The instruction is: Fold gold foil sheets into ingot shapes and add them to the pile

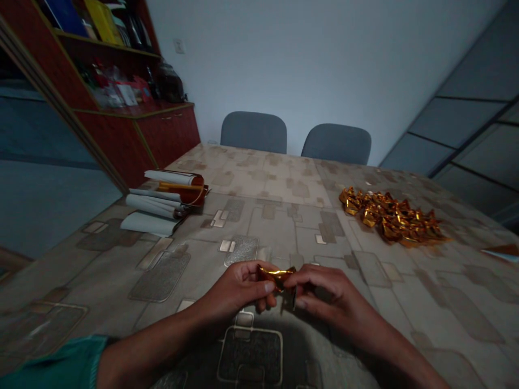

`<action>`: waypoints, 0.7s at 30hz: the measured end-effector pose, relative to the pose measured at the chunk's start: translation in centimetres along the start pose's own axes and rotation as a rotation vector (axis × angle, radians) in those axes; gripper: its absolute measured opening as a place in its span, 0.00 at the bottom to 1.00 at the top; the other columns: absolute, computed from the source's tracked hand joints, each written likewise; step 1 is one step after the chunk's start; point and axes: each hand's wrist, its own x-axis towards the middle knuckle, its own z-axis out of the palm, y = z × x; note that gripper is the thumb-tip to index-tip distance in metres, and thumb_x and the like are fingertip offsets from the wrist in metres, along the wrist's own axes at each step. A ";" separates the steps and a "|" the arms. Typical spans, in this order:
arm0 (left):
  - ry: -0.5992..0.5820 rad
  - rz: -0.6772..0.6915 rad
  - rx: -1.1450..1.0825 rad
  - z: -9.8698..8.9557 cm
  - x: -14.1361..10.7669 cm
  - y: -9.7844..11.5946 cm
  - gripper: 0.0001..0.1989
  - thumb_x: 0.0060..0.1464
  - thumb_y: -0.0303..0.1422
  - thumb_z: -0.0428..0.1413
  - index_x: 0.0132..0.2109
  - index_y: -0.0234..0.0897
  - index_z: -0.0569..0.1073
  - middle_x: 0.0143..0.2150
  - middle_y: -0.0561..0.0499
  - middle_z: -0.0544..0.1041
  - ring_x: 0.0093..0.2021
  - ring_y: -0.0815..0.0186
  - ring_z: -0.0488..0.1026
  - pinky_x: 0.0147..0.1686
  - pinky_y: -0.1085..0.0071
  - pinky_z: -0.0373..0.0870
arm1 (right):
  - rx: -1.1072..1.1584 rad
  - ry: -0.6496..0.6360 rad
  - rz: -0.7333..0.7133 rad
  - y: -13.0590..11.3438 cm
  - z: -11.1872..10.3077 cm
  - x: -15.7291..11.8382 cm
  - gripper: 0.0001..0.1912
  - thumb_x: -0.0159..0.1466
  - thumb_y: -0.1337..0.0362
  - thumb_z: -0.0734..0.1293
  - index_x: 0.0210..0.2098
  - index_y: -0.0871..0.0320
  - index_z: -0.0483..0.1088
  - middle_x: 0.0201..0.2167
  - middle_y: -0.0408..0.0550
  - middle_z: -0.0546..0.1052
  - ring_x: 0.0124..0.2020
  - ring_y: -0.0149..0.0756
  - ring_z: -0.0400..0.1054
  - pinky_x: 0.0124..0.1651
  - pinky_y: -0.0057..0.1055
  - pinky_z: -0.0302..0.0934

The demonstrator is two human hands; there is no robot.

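My left hand [239, 286] and my right hand [324, 292] meet just above the table's near edge. Between their fingertips both pinch a twisted piece of gold foil [278, 276], with a dark flat part [289, 299] hanging below it. The foil's middle is partly hidden by my fingers. Farther off to the right lies a heap of gold foil-wrapped pieces [391, 219], well out of reach of either hand's fingers. Both hands rest low over the patterned tablecloth [284, 227].
Rolled and stacked white papers [152, 208] lie at the table's left, beside a red and gold object [190, 189]. A flat sheet [500, 252] sits at the right edge. Grey chairs [253, 132] stand beyond the far edge, and a red wooden cabinet [166, 135] stands at back left.
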 end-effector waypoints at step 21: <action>-0.034 0.102 0.122 0.4 -0.1 -0.5 0.15 0.57 0.40 0.63 0.46 0.32 0.79 0.38 0.46 0.82 0.37 0.65 0.76 0.40 0.70 0.70 | -0.255 0.247 0.047 0.7 2.5 0.9 0.09 0.63 0.69 0.66 0.26 0.56 0.68 0.25 0.41 0.70 0.26 0.31 0.63 0.29 0.28 0.53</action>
